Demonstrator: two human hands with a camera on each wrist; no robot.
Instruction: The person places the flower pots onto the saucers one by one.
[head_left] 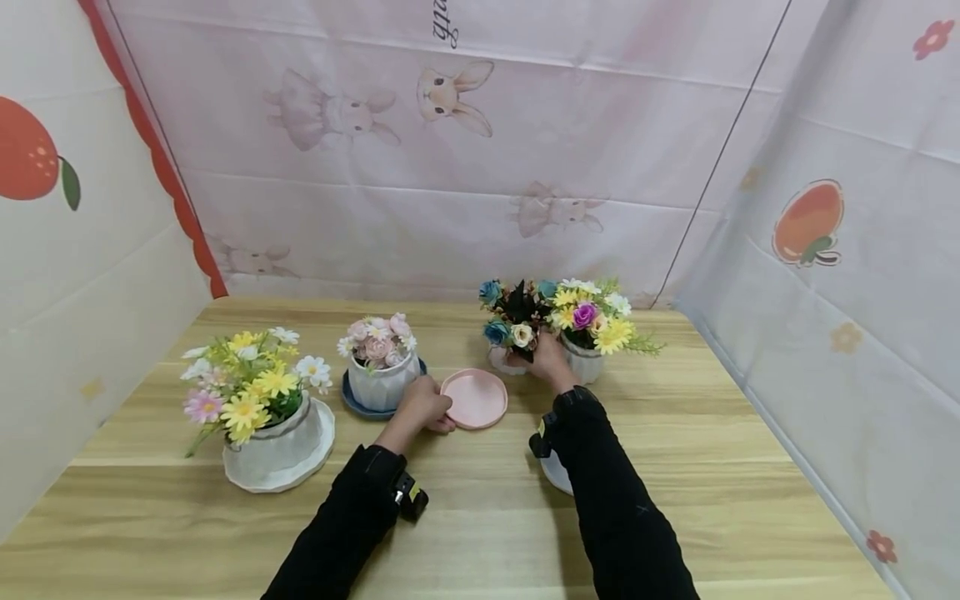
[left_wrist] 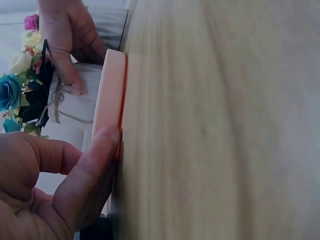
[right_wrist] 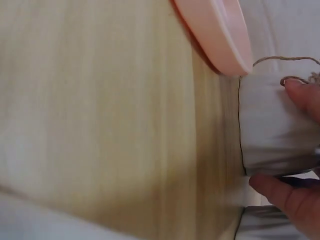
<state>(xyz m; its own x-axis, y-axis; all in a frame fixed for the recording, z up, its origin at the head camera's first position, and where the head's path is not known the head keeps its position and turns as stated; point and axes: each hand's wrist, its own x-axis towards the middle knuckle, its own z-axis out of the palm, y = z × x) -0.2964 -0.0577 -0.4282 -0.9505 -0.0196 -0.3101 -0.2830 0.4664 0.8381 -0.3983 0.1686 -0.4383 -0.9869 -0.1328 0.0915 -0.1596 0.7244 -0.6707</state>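
My left hand (head_left: 426,406) pinches the near-left rim of a round pink saucer (head_left: 475,398) that lies on the wooden table. Just behind the saucer, my right hand (head_left: 551,364) grips a white flowerpot (right_wrist: 275,125) with twine tied around it, thumb on one side and fingers on the other. Blue and cream artificial flowers (head_left: 497,332) with dark leaves fill this pot. In the head view the hand and blooms hide most of the pot. The left wrist view shows the saucer (left_wrist: 110,92) edge-on, close to the table surface.
A pink-flowered pot (head_left: 378,385) stands on a blue saucer (head_left: 358,406), left of my left hand. Farther left, a yellow-flowered pot (head_left: 273,450) sits on a white saucer (head_left: 324,442). Another pot (head_left: 585,364) touches or nearly touches my right hand. My right sleeve partly covers a white saucer (head_left: 557,475).
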